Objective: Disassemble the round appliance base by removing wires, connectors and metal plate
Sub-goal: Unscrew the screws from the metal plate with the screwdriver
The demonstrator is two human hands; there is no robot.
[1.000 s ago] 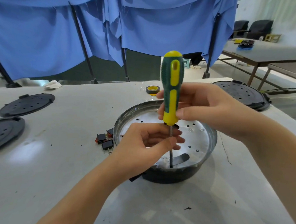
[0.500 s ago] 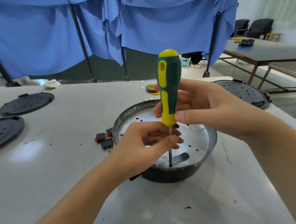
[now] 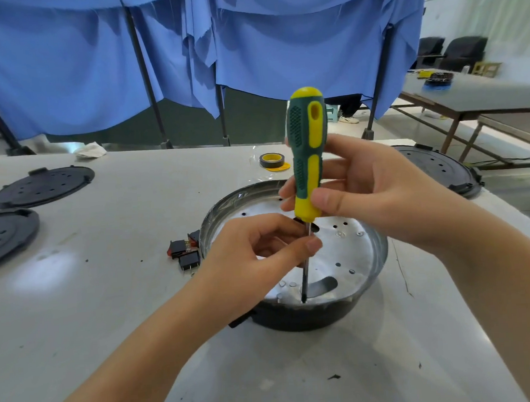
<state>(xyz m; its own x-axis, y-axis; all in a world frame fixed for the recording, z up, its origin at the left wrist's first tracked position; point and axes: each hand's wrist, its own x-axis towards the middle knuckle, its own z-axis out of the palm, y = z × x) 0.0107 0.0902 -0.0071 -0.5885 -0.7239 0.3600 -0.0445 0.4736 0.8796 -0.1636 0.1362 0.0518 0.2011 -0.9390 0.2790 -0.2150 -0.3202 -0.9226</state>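
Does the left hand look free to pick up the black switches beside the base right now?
Probably not yet: the left hand is pinching the screwdriver shaft. The switches lie uncovered on the table just left of it.

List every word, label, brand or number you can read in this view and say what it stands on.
None can be read.
screwdriver: green and yellow handle, no print visible.
tape roll: no legible marking.
metal plate: only holes and screws, no stamp visible.
switches: too small to read any marking.
black discs: no lettering visible.
Items on the far table: too blurred to read.
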